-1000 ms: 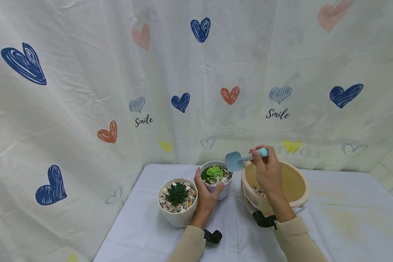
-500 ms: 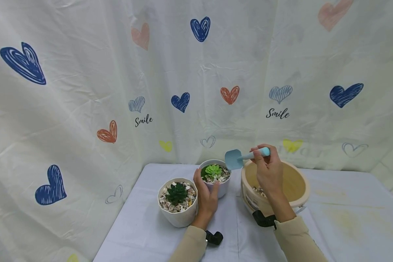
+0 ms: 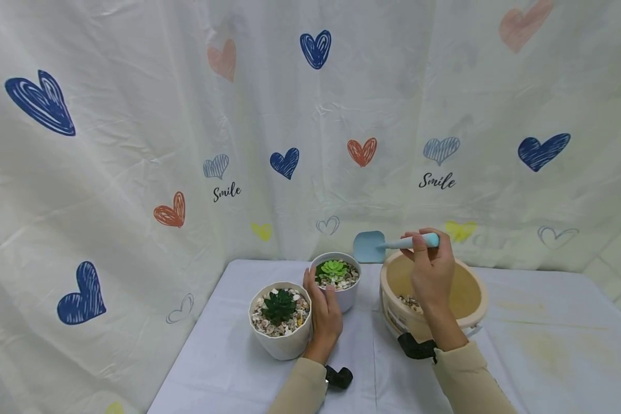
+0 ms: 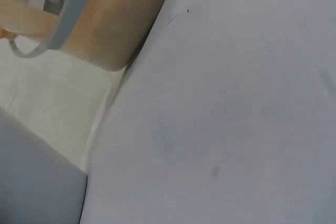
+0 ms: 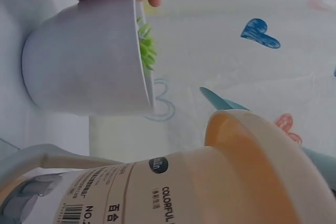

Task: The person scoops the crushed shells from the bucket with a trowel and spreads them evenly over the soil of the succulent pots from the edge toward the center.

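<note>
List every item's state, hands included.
Big pot: upright, planted, gravel near rim
Small pot: upright, planted, gravel inside
Bucket: upright, open-topped, some gravel inside
Trowel: held raised, no gravel visible on it
Left hand: touching small pot
Right hand: gripping trowel

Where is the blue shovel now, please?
In the head view, the shovel is right of centre in the grip of the right hand, its blade just above the gap between the small pot and the bucket.
</note>
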Demonstrator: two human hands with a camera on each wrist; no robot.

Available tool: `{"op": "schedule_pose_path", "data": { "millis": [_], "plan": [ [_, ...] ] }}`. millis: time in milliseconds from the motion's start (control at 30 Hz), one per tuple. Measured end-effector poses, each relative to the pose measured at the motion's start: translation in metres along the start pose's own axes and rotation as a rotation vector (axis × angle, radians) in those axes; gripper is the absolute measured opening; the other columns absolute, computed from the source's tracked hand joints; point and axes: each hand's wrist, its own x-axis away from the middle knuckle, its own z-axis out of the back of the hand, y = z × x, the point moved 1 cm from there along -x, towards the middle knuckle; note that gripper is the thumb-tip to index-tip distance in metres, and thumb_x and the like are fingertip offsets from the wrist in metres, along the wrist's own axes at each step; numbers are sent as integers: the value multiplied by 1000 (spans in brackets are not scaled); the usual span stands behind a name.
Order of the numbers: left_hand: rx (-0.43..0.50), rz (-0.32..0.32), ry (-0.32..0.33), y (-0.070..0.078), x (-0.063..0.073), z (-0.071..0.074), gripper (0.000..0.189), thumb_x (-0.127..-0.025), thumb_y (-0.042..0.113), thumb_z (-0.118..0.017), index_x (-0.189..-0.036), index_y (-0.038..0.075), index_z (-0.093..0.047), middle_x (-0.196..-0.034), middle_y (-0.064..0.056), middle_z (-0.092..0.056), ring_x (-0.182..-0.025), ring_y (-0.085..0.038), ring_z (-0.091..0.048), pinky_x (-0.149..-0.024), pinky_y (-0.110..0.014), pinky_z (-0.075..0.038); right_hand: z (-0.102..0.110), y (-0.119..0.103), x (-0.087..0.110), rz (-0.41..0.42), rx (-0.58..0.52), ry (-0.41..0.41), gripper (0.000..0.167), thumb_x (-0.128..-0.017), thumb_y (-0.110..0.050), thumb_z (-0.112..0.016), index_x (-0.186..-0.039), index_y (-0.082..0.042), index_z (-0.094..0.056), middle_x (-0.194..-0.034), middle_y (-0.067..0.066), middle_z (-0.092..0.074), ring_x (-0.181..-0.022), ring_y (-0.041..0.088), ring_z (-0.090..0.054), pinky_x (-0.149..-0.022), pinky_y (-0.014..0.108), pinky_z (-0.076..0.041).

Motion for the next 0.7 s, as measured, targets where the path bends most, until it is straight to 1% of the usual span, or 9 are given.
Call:
{"op": "schedule_pose_path", "data": {
  "millis": [67,167,333,400,433,500,567,633,700],
  "plan": [
    [-25,-6,15,1,0,-1,57,-108,18,-43,-161,7,-25,-169,-17,-15,-155,-36,-22,-118,-60,-29,4,-1,0,-11,-49,31,20,-104,-20,-58,-120,-8,-57,-109,13,-70,-101,18,-73,-83,25,-59],
    [-80,-41,41,7,1,-3,61,-105,23,-49,-160,9,-26,-170,-16,-13,-156,-37,-21,-117,-60,-31,15,-4,1,-23,-127,71,23,-103,-20,-60,-120,-6,-57,-108,14,-70,-99,18,-74,-82,26,-59],
    [-170,-180,73,27,0,-3,69,-97,26,-60,-158,13,-30,-169,-18,-15,-156,-40,-19,-114,-65,-32,41,-13,4,-29,-232,138,25,-101,-19,-62,-118,-1,-57,-106,18,-72,-95,21,-77,-81,30,-60],
    [-183,-240,65,38,-1,-4,65,-94,26,-61,-153,14,-37,-167,-18,-22,-155,-38,-23,-114,-64,-34,53,-18,3,-32,-258,155,26,-101,-16,-62,-118,2,-56,-105,18,-72,-94,21,-77,-80,31,-60],
    [-177,-258,49,42,0,-5,62,-94,27,-62,-151,16,-41,-165,-16,-27,-154,-34,-27,-114,-62,-35,60,-20,2,-40,-252,160,26,-100,-17,-63,-117,2,-56,-105,16,-72,-93,20,-76,-79,30,-60],
    [-147,-298,11,52,1,-6,51,-93,25,-62,-142,17,-50,-154,-11,-44,-145,-26,-42,-111,-53,-42,72,-25,0,-66,-216,164,25,-100,-16,-64,-117,1,-57,-104,13,-73,-93,19,-76,-77,27,-60],
    [-103,-318,-38,60,2,-8,38,-93,23,-64,-130,18,-59,-135,-6,-59,-127,-18,-56,-102,-44,-50,82,-28,-2,-102,-119,155,22,-100,-16,-65,-116,-3,-59,-103,8,-73,-92,15,-75,-75,23,-59],
    [-46,-313,-104,67,3,-10,30,-93,21,-66,-123,19,-63,-116,-3,-66,-106,-12,-64,-90,-37,-55,90,-29,-3,-127,70,112,21,-101,-19,-63,-118,-8,-60,-101,-1,-72,-92,7,-73,-75,17,-58],
    [1,-284,-189,72,5,-12,27,-95,21,-67,-122,19,-65,-107,-4,-68,-91,-9,-65,-79,-32,-56,96,-27,-4,-141,287,48,22,-103,-22,-61,-120,-8,-59,-100,-8,-71,-87,-4,-70,-74,12,-56]
  ]
}}
